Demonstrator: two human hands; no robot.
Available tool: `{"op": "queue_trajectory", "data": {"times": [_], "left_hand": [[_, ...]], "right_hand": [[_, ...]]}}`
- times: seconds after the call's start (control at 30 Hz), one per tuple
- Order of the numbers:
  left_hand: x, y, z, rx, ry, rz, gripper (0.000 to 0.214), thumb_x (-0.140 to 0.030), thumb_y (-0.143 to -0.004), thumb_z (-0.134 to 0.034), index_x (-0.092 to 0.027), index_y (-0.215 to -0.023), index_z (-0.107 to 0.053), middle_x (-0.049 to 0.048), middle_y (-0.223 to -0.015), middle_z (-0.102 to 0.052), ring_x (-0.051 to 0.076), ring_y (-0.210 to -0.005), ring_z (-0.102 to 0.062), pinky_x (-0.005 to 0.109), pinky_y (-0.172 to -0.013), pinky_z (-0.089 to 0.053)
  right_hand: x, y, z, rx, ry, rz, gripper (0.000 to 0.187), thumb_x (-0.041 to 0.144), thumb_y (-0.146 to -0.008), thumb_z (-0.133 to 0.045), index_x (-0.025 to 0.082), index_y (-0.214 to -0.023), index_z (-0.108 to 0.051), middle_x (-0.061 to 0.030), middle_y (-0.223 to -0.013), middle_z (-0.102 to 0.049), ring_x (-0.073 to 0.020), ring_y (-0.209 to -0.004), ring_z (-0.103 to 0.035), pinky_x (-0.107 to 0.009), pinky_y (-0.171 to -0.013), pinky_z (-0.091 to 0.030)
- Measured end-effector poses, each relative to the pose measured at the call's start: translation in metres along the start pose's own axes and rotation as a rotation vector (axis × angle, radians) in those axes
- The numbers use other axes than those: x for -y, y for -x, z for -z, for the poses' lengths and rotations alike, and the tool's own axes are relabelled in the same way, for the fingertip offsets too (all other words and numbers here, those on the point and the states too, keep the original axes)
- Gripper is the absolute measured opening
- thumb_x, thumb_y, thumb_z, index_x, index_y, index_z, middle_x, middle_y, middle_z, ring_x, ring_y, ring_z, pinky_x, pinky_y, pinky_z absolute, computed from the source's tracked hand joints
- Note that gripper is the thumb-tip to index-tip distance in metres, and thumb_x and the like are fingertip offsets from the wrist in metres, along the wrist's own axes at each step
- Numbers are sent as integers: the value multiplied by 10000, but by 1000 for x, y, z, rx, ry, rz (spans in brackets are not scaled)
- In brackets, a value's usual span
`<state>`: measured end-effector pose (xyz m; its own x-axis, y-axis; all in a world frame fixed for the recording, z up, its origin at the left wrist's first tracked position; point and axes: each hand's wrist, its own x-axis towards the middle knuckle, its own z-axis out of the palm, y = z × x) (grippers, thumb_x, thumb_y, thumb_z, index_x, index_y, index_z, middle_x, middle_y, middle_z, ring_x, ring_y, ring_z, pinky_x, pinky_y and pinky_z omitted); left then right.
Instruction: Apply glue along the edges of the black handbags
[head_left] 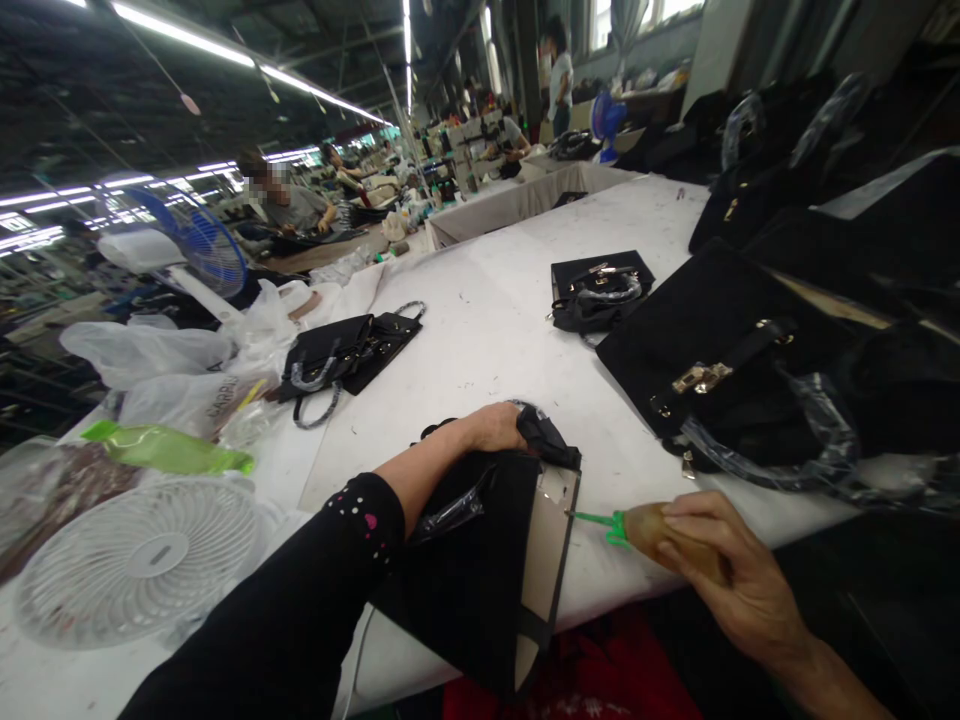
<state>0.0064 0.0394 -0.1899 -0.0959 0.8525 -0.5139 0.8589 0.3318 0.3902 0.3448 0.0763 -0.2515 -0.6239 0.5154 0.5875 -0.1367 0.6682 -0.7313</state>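
Observation:
A black handbag (457, 585) lies at the near edge of the white table, its beige inner edge (546, 540) facing right. My left hand (496, 428) is closed at the bag's far end, on black material beside a plastic-wrapped handle; its fingertips are mostly hidden. In my right hand (731, 570) is a brownish squeeze bottle (660, 535) with a thin green nozzle (596, 518). The nozzle points left, and its tip is at the bag's beige edge; whether it touches cannot be made out.
Black handbags lie on the white table (480, 340): one (345, 350) at left, another (604, 285) farther back, and a large pile (720, 350) at right. A white fan (150, 560), a green bottle (172, 447) and plastic bags (150, 355) crowd the left. People sit beyond.

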Motion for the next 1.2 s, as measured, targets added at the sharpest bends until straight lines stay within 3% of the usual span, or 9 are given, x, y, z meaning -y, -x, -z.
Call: {"op": "queue_trajectory", "data": {"times": [0.1,0.23,0.37,0.53,0.67,0.8,0.97,1.1,1.2], "left_hand": [[-2,2,1,-4,-3,11,273,-403,-703,-724,-173,-846,-755,17,-799,-722,193,-766,-637,250,-670,-489],[-6,6,2,-8,-4,0,271,-379,-720,-722,-181,-901,-758,8,-846,-732,193,-831,-646,241,-716,-492],[-8,7,3,-9,-10,-11,262,-386,-721,-727,-178,-878,-752,8,-828,-729,197,-831,-645,244,-720,-490],[-7,5,1,-12,-18,2,281,-404,-717,-733,-177,-882,-753,20,-845,-731,203,-817,-642,261,-731,-497],[-7,5,0,-15,-11,6,264,-386,-718,-730,-184,-887,-752,15,-847,-731,197,-817,-642,258,-743,-498],[-8,6,1,-33,-8,13,287,-397,-715,-732,-179,-900,-751,16,-858,-732,202,-835,-646,252,-721,-494],[-7,6,1,-37,-6,0,299,-413,-700,-741,-187,-895,-754,12,-855,-733,209,-848,-648,251,-713,-489],[-6,5,0,-43,-2,-6,295,-391,-718,-728,-176,-919,-757,23,-884,-737,209,-855,-643,262,-731,-485],[-6,5,0,-43,10,-10,308,-401,-715,-736,-174,-923,-754,21,-887,-734,207,-859,-642,270,-750,-481]], "right_hand": [[1,2,-1,81,-56,5,284,102,-898,-633,257,-1135,-606,-47,-1054,-585,-174,-896,-650,-270,-731,-586],[-1,3,-2,-50,30,-10,268,107,-888,-653,256,-1109,-623,-51,-1056,-582,-190,-932,-638,-302,-781,-580],[1,7,-2,92,-50,28,265,103,-911,-624,247,-1133,-601,-54,-1064,-570,-171,-914,-644,-262,-744,-587],[11,12,-3,42,-31,34,295,67,-898,-630,238,-1136,-594,-61,-1086,-558,-168,-953,-637,-252,-782,-589],[17,13,-2,161,-92,100,308,58,-908,-600,220,-1169,-579,-62,-1058,-564,-158,-910,-650,-233,-736,-593],[17,16,-3,11,-5,47,301,68,-884,-639,235,-1133,-613,-69,-1068,-581,-176,-938,-648,-259,-766,-596],[26,21,-5,184,-149,75,373,55,-871,-623,253,-1187,-600,-63,-1019,-622,-179,-851,-693,-264,-688,-618],[33,20,-4,58,-59,54,333,57,-869,-631,251,-1139,-624,-68,-1025,-630,-178,-863,-701,-252,-706,-618],[37,19,-2,130,-84,102,340,58,-882,-614,239,-1170,-610,-62,-1004,-627,-160,-836,-701,-226,-695,-614]]}}
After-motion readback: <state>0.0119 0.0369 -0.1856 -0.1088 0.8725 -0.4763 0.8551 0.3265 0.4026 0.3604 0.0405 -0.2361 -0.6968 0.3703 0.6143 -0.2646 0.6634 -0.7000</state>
